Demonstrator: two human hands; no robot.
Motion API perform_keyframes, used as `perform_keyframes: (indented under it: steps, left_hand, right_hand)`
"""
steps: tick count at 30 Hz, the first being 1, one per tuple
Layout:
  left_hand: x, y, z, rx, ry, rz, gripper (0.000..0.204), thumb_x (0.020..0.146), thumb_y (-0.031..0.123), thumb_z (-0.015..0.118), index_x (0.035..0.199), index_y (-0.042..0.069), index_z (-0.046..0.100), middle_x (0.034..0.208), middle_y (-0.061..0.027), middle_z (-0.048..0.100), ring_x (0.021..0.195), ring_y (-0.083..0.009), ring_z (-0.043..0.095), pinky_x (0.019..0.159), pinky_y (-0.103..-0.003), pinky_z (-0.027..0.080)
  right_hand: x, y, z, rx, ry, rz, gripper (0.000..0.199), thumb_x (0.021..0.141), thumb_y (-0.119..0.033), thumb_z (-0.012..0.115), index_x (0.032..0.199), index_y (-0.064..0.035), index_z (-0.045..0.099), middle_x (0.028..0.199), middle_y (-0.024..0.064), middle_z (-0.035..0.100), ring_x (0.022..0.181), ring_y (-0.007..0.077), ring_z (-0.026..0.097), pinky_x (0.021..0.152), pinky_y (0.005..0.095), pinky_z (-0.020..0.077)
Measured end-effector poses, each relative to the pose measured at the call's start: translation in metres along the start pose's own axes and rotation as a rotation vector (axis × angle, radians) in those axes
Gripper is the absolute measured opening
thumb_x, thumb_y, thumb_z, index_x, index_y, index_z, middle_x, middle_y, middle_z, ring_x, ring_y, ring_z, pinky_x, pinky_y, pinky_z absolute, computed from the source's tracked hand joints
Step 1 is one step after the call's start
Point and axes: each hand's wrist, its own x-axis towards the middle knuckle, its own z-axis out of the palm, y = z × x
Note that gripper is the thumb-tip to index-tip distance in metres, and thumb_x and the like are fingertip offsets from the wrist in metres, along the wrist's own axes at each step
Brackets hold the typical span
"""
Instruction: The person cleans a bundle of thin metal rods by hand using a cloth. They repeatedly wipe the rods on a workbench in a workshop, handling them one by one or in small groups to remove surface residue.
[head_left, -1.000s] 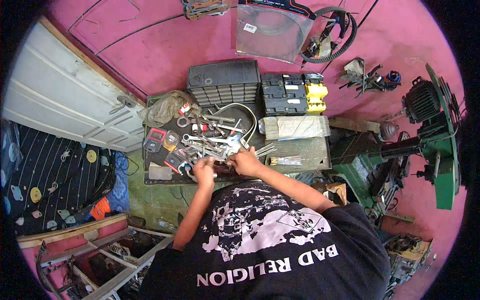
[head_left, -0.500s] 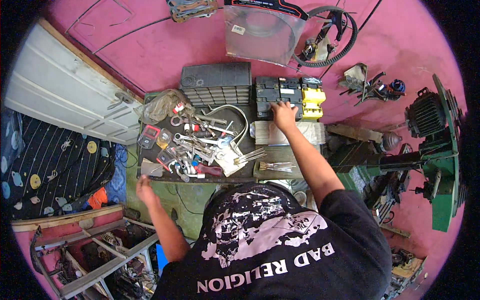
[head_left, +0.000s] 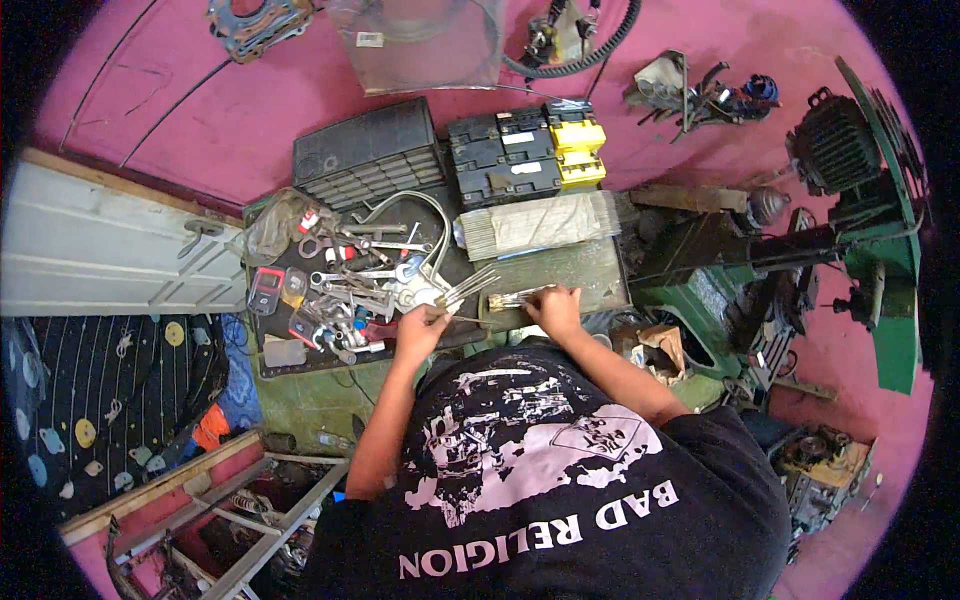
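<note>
Pink wall (head_left: 225, 118) backs the tabletop (head_left: 402, 214); thin rods (head_left: 513, 299) lie just left of your right hand's fingers (head_left: 548, 297). Whether these or your left hand (head_left: 422, 325) grip anything cannot be told; brushing sideways could scatter the rods.

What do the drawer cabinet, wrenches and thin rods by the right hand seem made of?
Drawer cabinet: probably plastic, dull black without metallic glint.
Wrenches: metal, likely steel; silvery with bright highlights.
Thin rods: probably metal; pale, silvery highlights, coating unclear.

Bold white capital lettering (head_left: 540, 540) runs across the black shirt (head_left: 725, 480).
</note>
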Motion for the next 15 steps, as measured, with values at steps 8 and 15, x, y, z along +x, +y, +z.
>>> perform_keyframes:
  steps: [8, 15]
  left_hand:
    - [0.011, 0.019, 0.031, 0.241, 0.089, 0.101, 0.014, 0.082, 0.012, 0.076, 0.083, 0.000, 0.070, 0.079, -0.0145, 0.073, 0.072, -0.0233, 0.071, 0.068, -0.035, 0.054]
    - [0.011, 0.023, 0.038, 0.232, 0.120, 0.178, 0.015, 0.082, 0.014, 0.077, 0.083, 0.000, 0.070, 0.078, -0.0151, 0.072, 0.072, -0.0257, 0.071, 0.068, -0.037, 0.053]
  right_hand:
    - [0.000, -0.013, 0.026, -0.101, 0.006, -0.004, 0.024, 0.086, -0.034, 0.066, 0.090, -0.0120, 0.074, 0.095, 0.0065, 0.070, 0.101, 0.0242, 0.061, 0.092, 0.0508, 0.0364]
    - [-0.001, -0.026, 0.035, -0.191, -0.031, 0.044, 0.024, 0.083, -0.024, 0.061, 0.098, -0.0078, 0.071, 0.106, 0.0082, 0.067, 0.107, 0.0263, 0.058, 0.096, 0.0588, 0.0355]
